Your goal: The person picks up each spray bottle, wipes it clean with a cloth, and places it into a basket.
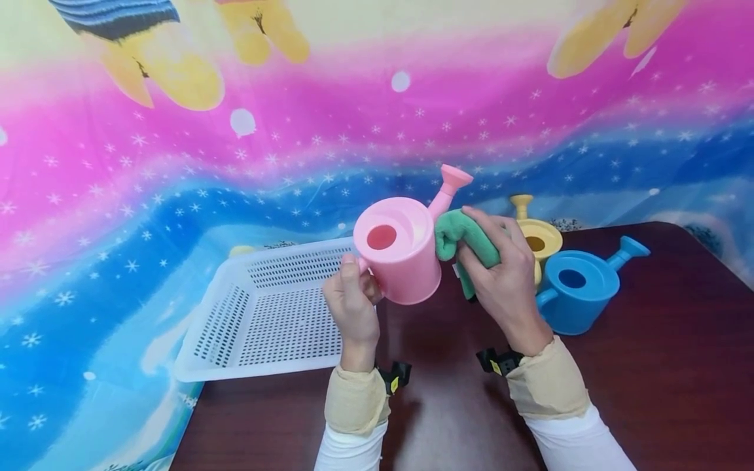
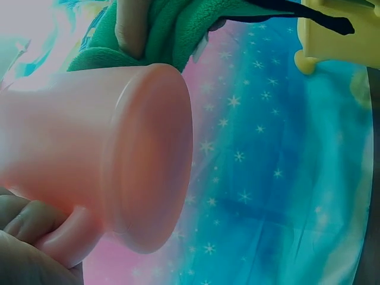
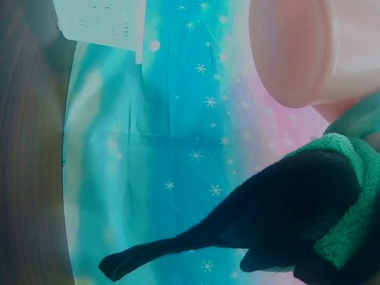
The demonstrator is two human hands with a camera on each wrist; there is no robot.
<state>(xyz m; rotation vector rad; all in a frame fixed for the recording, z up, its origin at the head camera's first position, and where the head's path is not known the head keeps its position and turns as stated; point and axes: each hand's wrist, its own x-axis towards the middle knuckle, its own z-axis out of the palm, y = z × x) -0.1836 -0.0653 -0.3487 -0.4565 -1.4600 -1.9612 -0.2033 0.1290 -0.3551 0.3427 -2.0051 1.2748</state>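
A pink watering can [image 1: 406, 261] is held up above the table by my left hand [image 1: 353, 307], which grips its handle at the left side. Its spout points up and to the right. In my right hand [image 1: 506, 281] is a bunched green cloth [image 1: 471, 239], pressed against the can's right side below the spout. The left wrist view shows the can's base [image 2: 157, 160] and fingers curled through the handle [image 2: 71, 237]. A dark flap of the cloth [image 3: 285, 202] hangs down in the right wrist view.
A white perforated basket [image 1: 259, 373] stands on the left of the dark wooden table [image 1: 436, 418]. Right of my right hand stand a blue watering can [image 1: 580, 301] and, behind it, a yellow watering can [image 1: 548, 239]. A patterned pink and blue cloth backdrop [image 1: 330, 131] rises behind the table.
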